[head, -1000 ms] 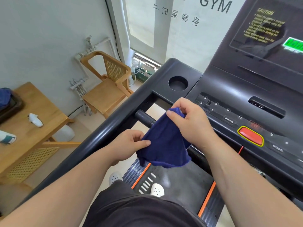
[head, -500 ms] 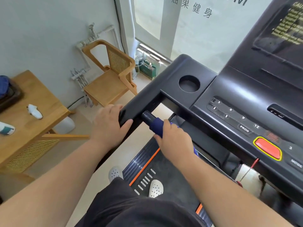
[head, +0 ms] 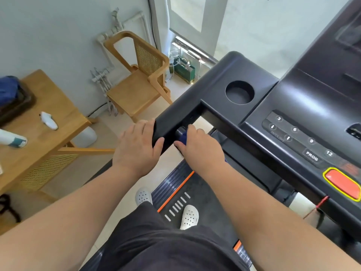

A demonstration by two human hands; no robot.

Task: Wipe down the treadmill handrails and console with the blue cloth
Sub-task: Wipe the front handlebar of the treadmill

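Since a moment ago the right hand (head: 199, 147) has slid the blue cloth (head: 183, 136) up the short inner grip bar (head: 179, 132), fingers closed round cloth and bar. Her left hand (head: 136, 147) clasps the side handrail (head: 173, 122), empty. I'd say she's barely begun: console (head: 304, 114) and remaining rails look untouched.

Pretty bright in here, all soft daylight pouring in from the window (head: 195, 14) up top, which is blown out nearly white. It leaves pale glare streaks across the glossy black console (head: 304, 98) and only faint, soft shadows on the floor. Wide-angle lens bends the straight lines toward the edges, and the forearms and the table (head: 35, 122) at the left go a bit smeary.
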